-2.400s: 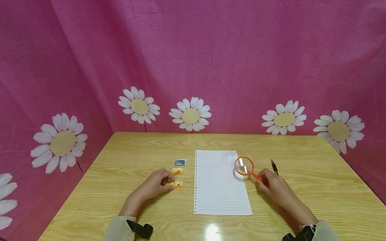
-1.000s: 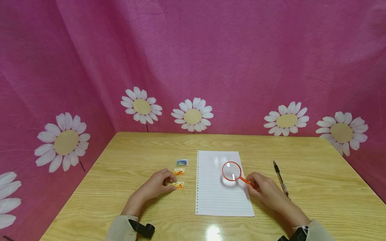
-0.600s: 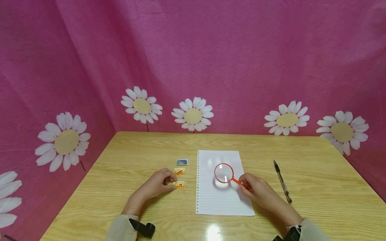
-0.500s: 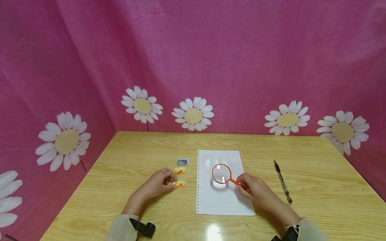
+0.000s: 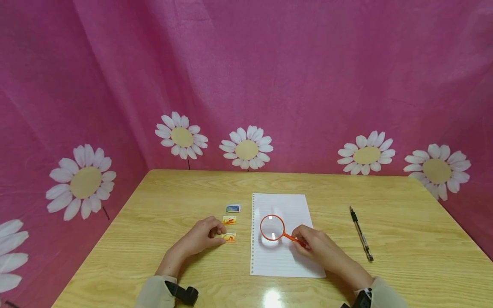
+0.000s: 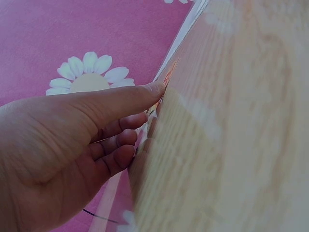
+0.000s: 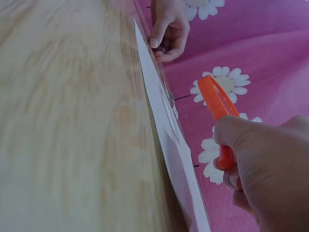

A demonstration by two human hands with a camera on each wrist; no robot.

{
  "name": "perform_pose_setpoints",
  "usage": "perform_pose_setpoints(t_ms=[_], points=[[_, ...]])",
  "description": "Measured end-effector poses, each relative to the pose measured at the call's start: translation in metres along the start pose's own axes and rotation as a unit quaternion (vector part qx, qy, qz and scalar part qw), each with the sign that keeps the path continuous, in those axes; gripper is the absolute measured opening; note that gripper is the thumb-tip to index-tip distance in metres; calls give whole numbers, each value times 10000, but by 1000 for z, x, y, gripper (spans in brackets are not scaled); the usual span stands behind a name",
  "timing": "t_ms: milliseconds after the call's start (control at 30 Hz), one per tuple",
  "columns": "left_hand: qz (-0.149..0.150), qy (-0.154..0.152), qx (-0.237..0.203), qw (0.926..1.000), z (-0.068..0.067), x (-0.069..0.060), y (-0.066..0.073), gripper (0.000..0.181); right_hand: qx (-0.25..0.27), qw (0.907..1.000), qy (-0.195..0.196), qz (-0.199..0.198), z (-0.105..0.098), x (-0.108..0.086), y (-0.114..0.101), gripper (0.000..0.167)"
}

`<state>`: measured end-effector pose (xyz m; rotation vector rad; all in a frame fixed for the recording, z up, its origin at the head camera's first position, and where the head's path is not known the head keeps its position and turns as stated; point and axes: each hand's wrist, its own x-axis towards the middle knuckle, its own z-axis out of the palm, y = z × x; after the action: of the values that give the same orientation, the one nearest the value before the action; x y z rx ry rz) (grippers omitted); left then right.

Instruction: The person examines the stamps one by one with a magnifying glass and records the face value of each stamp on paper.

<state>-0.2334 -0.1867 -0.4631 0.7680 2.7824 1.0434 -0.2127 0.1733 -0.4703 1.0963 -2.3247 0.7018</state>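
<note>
My right hand (image 5: 320, 249) pinches the orange handle of a round magnifying glass (image 5: 284, 234), whose lens hangs over the left half of a lined sheet (image 5: 285, 265). In the right wrist view the orange magnifying glass (image 7: 227, 157) stands clear of the paper (image 7: 166, 130). My left hand (image 5: 200, 235) rests on the table, thumb and fingertips at the left edge of the lowest yellow-orange stamp (image 5: 230, 238). A second yellow stamp (image 5: 230, 220) and a blue-green one (image 5: 233, 208) lie above it in a column. The left wrist view shows the left thumb (image 6: 145, 94) touching the table surface.
A black pen (image 5: 361, 234) lies right of the sheet, beyond the right hand. The wooden table (image 5: 173, 188) ends at a pink curtain (image 5: 269, 77) with white daisies. Black wrist cameras sit on both sleeves.
The right hand has carried the magnifying glass leftward, from the sheet's right edge to over its left half. The pen is now fully uncovered. My left hand has stayed by the lowest stamp.
</note>
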Motion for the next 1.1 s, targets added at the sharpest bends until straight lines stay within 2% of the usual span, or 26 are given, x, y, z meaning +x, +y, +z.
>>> perform_pose_setpoints(t_ms=[333, 767, 1100], points=[[-95, 4, -72, 9999, 0, -1, 1, 15, 18, 9996, -31, -272, 8, 10, -7, 29], [152, -6, 112, 9998, -2, 1, 0, 16, 108, 9995, -206, -229, 16, 18, -15, 26], [130, -16, 34, 9999, -2, 1, -1, 16, 153, 9987, -338, -360, 21, 23, -19, 25]])
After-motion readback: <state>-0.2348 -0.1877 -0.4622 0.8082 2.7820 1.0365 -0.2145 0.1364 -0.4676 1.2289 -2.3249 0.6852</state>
